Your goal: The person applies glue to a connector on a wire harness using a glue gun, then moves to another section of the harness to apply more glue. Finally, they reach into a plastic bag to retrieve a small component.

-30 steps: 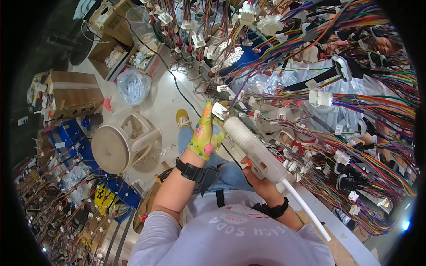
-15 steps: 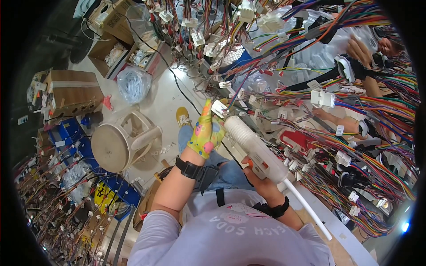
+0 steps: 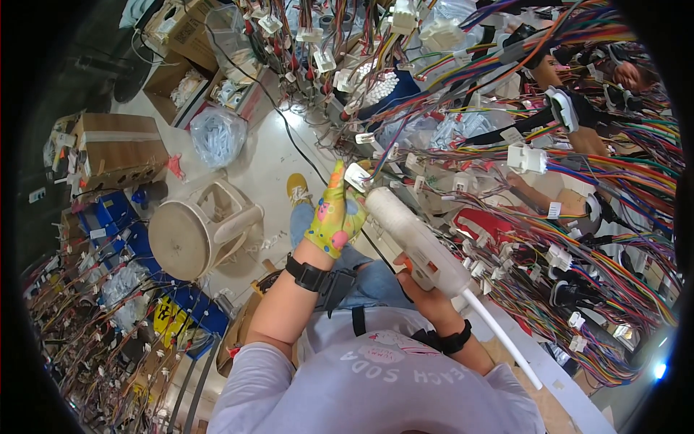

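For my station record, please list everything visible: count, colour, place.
Glue gun: one, whitish, right of centre
Glue stick: one, white, gun's rear
Connector: one, white, beyond gun's front
Wires: many, multicoloured, top, right, lower left
More connectors: many, white, among wires
Stool: one, beige, left
Boxes: several, brown, upper left
Plastic bag: one, clear, beside boxes
Bins: several, blue, left
Co-worker's arm parts: several, bare, behind right wires
Shirt: one, pale, bottom
Shoe: one, yellow, left of centre
Left hand: one, gloved yellow-green, beside connector
Right hand: one, black-banded, on gun
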A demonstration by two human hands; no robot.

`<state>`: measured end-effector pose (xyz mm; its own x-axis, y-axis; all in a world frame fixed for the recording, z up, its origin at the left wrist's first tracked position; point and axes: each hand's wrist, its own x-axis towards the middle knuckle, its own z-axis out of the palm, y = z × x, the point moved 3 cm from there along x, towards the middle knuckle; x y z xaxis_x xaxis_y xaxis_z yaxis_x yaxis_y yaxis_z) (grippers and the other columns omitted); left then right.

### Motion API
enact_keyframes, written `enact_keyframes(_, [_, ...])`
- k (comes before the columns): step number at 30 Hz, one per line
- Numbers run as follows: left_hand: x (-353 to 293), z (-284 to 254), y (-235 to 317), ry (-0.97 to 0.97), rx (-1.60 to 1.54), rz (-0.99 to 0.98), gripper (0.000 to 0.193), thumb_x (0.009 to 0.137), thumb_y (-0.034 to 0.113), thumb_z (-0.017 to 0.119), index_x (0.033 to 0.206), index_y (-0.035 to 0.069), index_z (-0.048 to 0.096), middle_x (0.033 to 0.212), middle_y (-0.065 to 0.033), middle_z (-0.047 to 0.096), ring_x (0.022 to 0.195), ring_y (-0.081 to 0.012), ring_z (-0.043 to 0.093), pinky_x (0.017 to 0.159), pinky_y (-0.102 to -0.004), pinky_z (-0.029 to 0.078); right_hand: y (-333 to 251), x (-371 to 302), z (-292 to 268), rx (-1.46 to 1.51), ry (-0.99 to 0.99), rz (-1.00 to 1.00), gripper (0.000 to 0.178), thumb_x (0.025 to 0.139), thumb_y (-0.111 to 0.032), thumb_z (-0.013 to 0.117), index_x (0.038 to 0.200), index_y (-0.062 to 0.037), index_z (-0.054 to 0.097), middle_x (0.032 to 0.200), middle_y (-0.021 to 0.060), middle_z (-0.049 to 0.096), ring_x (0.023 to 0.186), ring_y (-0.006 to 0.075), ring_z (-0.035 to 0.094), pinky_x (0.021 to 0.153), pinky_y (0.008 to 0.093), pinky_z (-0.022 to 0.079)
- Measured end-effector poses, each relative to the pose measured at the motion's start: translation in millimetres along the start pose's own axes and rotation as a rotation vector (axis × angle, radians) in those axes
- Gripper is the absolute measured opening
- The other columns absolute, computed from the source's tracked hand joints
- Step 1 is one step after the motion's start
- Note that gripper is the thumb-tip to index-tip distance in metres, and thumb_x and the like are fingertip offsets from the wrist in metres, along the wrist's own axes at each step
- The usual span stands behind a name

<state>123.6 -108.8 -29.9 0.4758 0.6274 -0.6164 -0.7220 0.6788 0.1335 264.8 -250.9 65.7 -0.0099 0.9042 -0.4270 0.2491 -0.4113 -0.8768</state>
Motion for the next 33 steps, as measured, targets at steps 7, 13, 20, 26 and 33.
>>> enact_keyframes(7, [3, -3, 3, 0.018, 0.025, 0.009, 0.049, 0.094, 0.046, 0.05, 0.117, 0.004, 0.058, 0.107, -0.0092, 0.063, 0.095, -0.0198, 0.062, 0.078, -0.0334, 0.055, 3, -2, -1, 0.066, 0.024, 0.012, 0.04, 0.083, 0.006, 0.059, 0.121, -0.004, 0.049, 0.105, 0.0041, 0.057, 0.098, 0.012, 0.052, 0.082, 0.0252, 0.044])
enact_keyframes(13, [-5, 11, 11, 0.129, 0.148, 0.027, 0.047, 0.093, 0.046, 0.052, 0.107, 0.002, 0.061, 0.091, -0.008, 0.065, 0.075, -0.018, 0.065, 0.06, -0.0297, 0.056, 0, -3, -2, 0.026, 0.004, -0.034, 0.041, 0.083, 0.006, 0.059, 0.122, -0.0042, 0.049, 0.107, 0.005, 0.056, 0.097, 0.0127, 0.052, 0.081, 0.0257, 0.046])
enact_keyframes(20, [2, 18, 8, 0.189, 0.169, 0.065, 0.046, 0.089, 0.047, 0.059, 0.096, 0.002, 0.063, 0.083, -0.0075, 0.066, 0.068, -0.0161, 0.064, 0.058, -0.0313, 0.057, 1, -7, -4, 0.091, -0.012, -0.017, 0.047, 0.084, 0.005, 0.059, 0.128, -0.0052, 0.046, 0.113, 0.0074, 0.056, 0.102, 0.0155, 0.054, 0.086, 0.0297, 0.048])
enact_keyframes(26, [21, -3, 5, 0.008, 0.106, -0.059, 0.046, 0.09, 0.05, 0.056, 0.097, 0.005, 0.064, 0.078, -0.0038, 0.065, 0.067, -0.0141, 0.063, 0.062, -0.0319, 0.057, 4, -12, -5, 0.223, -0.013, 0.052, 0.055, 0.085, 0.003, 0.059, 0.136, -0.0069, 0.04, 0.126, 0.0111, 0.053, 0.115, 0.0198, 0.051, 0.091, 0.0334, 0.048])
enact_keyframes(33, [26, -13, 4, -0.015, 0.043, -0.073, 0.045, 0.092, 0.049, 0.053, 0.099, 0.006, 0.064, 0.073, -0.0004, 0.064, 0.062, -0.0109, 0.062, 0.062, -0.0302, 0.056, 2, -9, -3, 0.31, -0.022, 0.009, 0.056, 0.086, 0.002, 0.058, 0.138, -0.0074, 0.039, 0.131, 0.013, 0.051, 0.12, 0.0221, 0.049, 0.095, 0.0353, 0.046])
